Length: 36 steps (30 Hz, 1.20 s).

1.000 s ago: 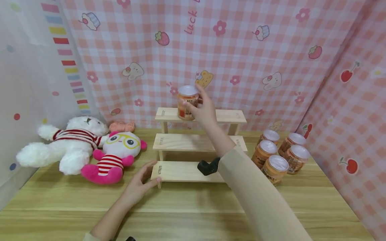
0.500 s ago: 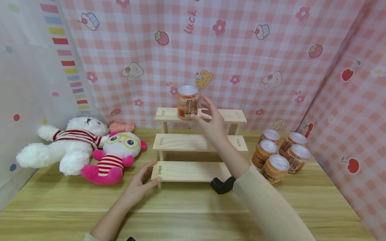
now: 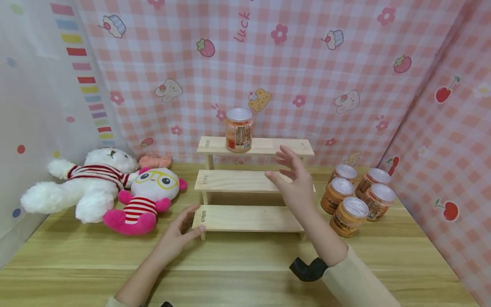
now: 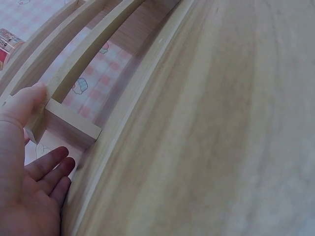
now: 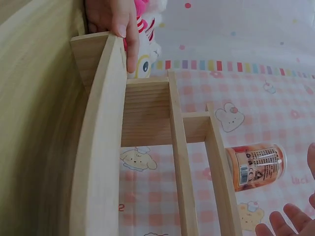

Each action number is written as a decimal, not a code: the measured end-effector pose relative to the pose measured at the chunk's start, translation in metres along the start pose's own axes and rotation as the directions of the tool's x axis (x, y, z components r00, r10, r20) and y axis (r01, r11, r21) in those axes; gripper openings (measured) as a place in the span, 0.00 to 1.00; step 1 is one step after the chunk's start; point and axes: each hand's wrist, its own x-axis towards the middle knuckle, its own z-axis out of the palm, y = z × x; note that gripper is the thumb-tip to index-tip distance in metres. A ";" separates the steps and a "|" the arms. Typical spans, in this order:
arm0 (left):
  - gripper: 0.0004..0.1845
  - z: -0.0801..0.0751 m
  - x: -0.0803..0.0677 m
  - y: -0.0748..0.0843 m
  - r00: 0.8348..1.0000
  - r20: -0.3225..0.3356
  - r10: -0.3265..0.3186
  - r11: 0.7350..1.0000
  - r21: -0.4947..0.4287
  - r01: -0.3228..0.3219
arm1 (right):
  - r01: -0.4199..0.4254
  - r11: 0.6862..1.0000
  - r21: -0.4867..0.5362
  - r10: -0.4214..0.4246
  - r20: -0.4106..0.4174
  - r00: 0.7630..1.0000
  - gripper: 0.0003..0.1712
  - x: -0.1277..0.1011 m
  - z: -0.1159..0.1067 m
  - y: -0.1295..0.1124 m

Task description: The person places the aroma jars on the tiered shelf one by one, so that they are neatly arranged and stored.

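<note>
A three-tier wooden display stand [image 3: 245, 218] stands on the table. My left hand [image 3: 180, 233] holds the left end of its lowest tier; in the left wrist view the thumb [image 4: 30, 101] lies on the plank while the lower fingers hang loosely beneath. On the top tier, left of the middle, sits an orange-labelled jar [image 3: 239, 131] with a clear lid, upright. My right hand [image 3: 297, 185] is in front of the stand's right side, fingers spread, holding nothing. Part of the middle tier is hidden behind it. In the right wrist view, its fingers [image 5: 285, 223] show apart from the jar [image 5: 256, 166].
Several similar jars [image 3: 349, 216] stand grouped on the table right of the stand. To the left lie a white plush bear [image 3: 101, 175] and a pink plush toy [image 3: 147, 200], with a pink yarn bundle [image 3: 154, 161] behind. Checked cloth [image 3: 291, 76] hangs behind the stand.
My right hand has let go of the jar on the top tier and drawn back to the right and toward me. The jar stays in place; my left hand has not moved.
</note>
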 end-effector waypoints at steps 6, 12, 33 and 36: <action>0.34 0.000 0.000 0.002 1.000 0.004 -0.014 1.000 0.001 0.014 | 0.011 1.000 -0.027 -0.011 -0.018 1.000 0.36 -0.020 -0.021 0.000; 0.34 0.000 0.000 0.002 1.000 0.005 -0.016 1.000 -0.002 0.016 | 0.006 0.996 -0.089 -0.011 -0.052 0.999 0.38 -0.037 -0.046 0.007; 0.34 -0.001 -0.001 0.001 1.000 0.006 -0.012 1.000 -0.012 0.012 | -0.116 0.940 -0.322 0.043 -0.225 0.974 0.39 -0.079 -0.131 0.042; 0.34 -0.001 -0.001 0.001 1.000 0.005 -0.011 1.000 -0.009 0.012 | -0.147 0.926 -0.349 0.060 -0.250 0.967 0.38 -0.083 -0.142 0.047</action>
